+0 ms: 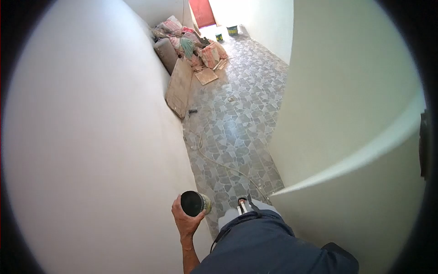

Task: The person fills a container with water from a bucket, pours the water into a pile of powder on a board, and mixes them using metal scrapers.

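My left hand is wrapped round a small can beside the white wall on the left. The can's dark inside faces up towards me, and its side carries a greenish-yellow label. Fingers show at the can's left rim and the thumb at its lower right. My right hand does not show; the dark shirt and the dark sleeve at the lower right are in view. Light trousers and a foot appear below the can's right side.
A cable runs along the patterned tile floor. A board leans on the left wall, near piled sacks and a loose tile. Two buckets stand near the red door.
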Tool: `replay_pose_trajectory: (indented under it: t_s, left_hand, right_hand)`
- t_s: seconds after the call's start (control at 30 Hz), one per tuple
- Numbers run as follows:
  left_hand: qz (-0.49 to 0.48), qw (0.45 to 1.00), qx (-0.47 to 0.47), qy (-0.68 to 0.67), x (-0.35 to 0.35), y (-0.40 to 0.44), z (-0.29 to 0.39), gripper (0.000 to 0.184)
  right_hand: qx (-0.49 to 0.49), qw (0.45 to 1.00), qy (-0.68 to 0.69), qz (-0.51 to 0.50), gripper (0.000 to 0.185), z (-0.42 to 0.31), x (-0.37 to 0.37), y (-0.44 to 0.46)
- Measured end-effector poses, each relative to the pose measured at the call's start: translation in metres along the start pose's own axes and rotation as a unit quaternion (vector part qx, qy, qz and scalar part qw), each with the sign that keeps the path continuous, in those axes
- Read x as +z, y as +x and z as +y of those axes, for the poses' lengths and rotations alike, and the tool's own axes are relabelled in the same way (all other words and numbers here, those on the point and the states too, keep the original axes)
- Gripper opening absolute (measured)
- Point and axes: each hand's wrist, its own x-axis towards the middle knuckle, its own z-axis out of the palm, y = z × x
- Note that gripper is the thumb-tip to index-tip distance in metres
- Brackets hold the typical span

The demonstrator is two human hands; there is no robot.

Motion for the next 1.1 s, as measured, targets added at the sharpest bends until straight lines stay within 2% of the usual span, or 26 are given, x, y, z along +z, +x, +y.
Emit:
replay_pose_trajectory:
  t_s: [0.07,0.13,0.17,0.27,0.4,0.47,0.6,0.73,0.87,1.0,1.07,1.1]
  left_hand:
    - [-0.008,1.000,0.007,-0.011,-0.004,0.077,-0.005,0.104]
    - [-0.018,0.999,0.020,-0.022,0.012,0.147,0.007,0.104]
    - [-0.017,0.999,0.033,-0.021,0.047,0.153,0.023,0.103]
    - [-0.039,0.997,0.066,-0.021,0.084,0.254,0.029,0.103]
    - [-0.079,0.989,0.110,-0.054,0.157,0.382,0.038,0.101]
    - [-0.097,0.983,0.140,-0.070,0.194,0.460,0.044,0.100]
    - [-0.129,0.960,0.219,-0.115,0.257,0.602,0.085,0.100]
    - [-0.163,0.940,0.282,-0.104,0.318,0.737,0.144,0.101]
    - [-0.201,0.926,0.296,-0.122,0.397,0.873,0.207,0.104]
    - [-0.202,0.922,0.307,-0.124,0.467,0.968,0.241,0.106]
    - [-0.208,0.920,0.306,-0.128,0.496,1.016,0.259,0.107]
    - [-0.204,0.922,0.304,-0.126,0.512,1.042,0.276,0.108]
  right_hand:
    - [-0.026,0.997,0.054,0.053,0.025,-0.077,-0.085,0.078]
    - [-0.043,0.977,0.181,0.106,0.026,-0.143,-0.182,0.142]
    - [-0.064,0.957,0.249,0.131,0.026,-0.163,-0.233,0.172]
    - [-0.113,0.919,0.339,0.165,0.027,-0.246,-0.368,0.227]
    - [-0.126,0.905,0.359,0.190,0.028,-0.290,-0.460,0.300]
    - [-0.097,0.915,0.340,0.192,0.029,-0.280,-0.470,0.339]
    - [0.034,0.958,0.257,0.123,0.030,-0.220,-0.428,0.365]
    - [0.166,0.937,0.296,0.078,0.031,-0.192,-0.418,0.351]
    - [0.233,0.917,0.321,0.039,0.033,-0.198,-0.442,0.394]
    - [0.222,0.929,0.297,0.022,0.034,-0.204,-0.503,0.492]
    - [0.140,0.966,0.211,0.051,0.035,-0.196,-0.551,0.556]
    - [0.070,0.987,0.116,0.088,0.036,-0.189,-0.579,0.590]
